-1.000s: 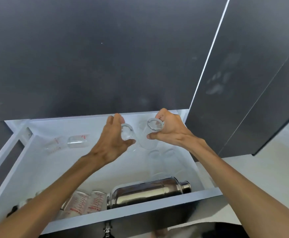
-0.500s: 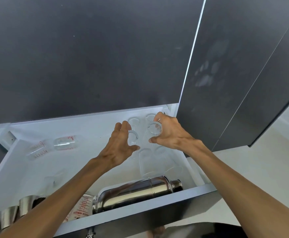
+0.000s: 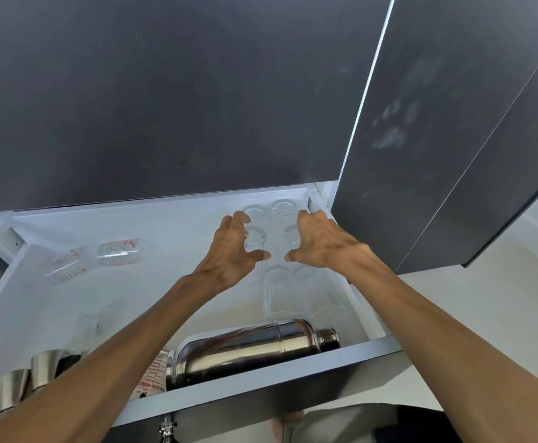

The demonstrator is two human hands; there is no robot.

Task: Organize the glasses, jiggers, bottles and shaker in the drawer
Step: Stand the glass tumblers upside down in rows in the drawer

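Open white drawer (image 3: 178, 215) fills the lower half of the frame, dark cabinet front above it. Both hands reach in toward the upper right of the drawer. Left hand (image 3: 232, 254) has fingers spread and curled, thumb pointing right, nothing gripped; it sits just left of a ribbed clear glass (image 3: 256, 241). Right hand (image 3: 322, 243) likewise spread and curled, thumb pointing left, empty, with another ribbed glass (image 3: 293, 235) showing just left of its fingers. Can't tell if fingertips touch either glass. Two more glasses (image 3: 283, 208) stand behind them at the drawer's back right corner, and two taller ribbed ones (image 3: 278, 292) sit lower, between the hands and the shaker. Steel shaker (image 3: 254, 350) lies on its side along the drawer's front wall, cap to the right. A clear measuring glass with red marks (image 3: 151, 377) lies just left of it, partly hidden by the left forearm. Two steel jiggers (image 3: 45, 367) stand at lower left. Two clear measuring cups with red print (image 3: 119, 252) lie on their sides at centre left
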